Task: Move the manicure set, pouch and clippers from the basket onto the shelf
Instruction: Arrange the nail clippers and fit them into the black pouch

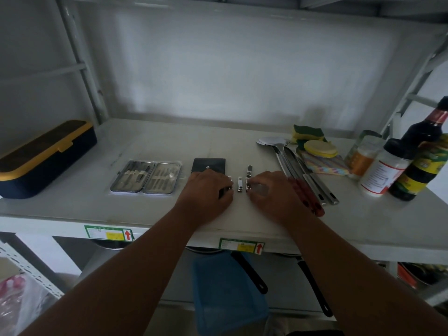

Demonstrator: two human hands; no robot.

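An open manicure set (146, 178) with metal tools lies flat on the white shelf (121, 209). To its right lies a dark pouch (209, 163) with a snap button. My left hand (208, 190) rests just in front of the pouch, fingers curled over a clipper that is mostly hidden. A small silver clipper (239, 184) lies free between my hands. My right hand (269, 192) pinches another silver clipper (248, 177) at its near end. A blue basket (228, 294) sits below the shelf.
A navy and yellow box (41, 158) stands at the shelf's left. Ladles and spatulas (298, 170), sponges (312, 141), jars (378, 166) and a dark sauce bottle (421, 151) crowd the right. Pans with black handles (249, 272) sit on the lower shelf.
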